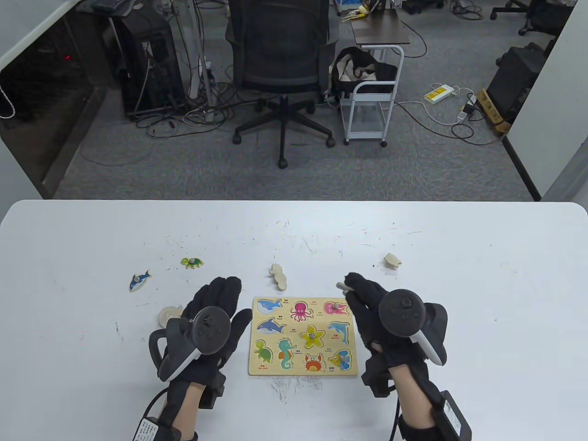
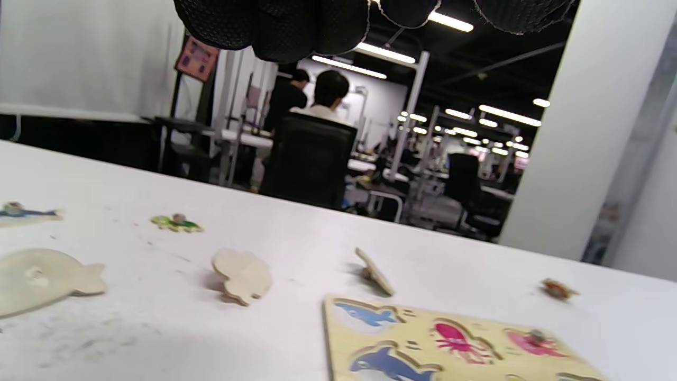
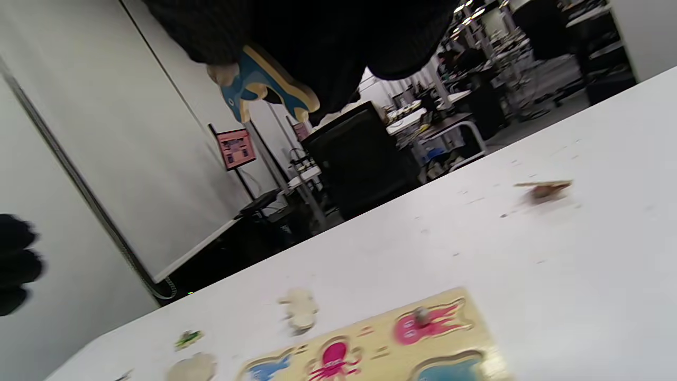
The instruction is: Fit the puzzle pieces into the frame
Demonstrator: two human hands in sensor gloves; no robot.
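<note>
White table [image 1: 459, 285], frame [image 1: 302, 336] long axis left-right

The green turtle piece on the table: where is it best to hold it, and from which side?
Probably pinch the small knob on top of the green turtle piece, coming straight down from above. It lies flat, painted face up, so its thin edges offer little to grip. The left hand is nearer.

Both hands wear black mesh-knit sensor gloves, the left hand [image 1: 216, 317] and the right hand [image 1: 374, 317] alike, their fabric showing a fine woven texture in the wrist views. On the back of each sits a dark round-headed tracker [image 1: 210, 329] with small buttons on its face, a white band along its lower side and a black loop strap. A black cable [image 1: 154, 400] runs from each glove to a black box strapped at the wrist, the left one bearing a white printed label [image 1: 147, 429].
</note>
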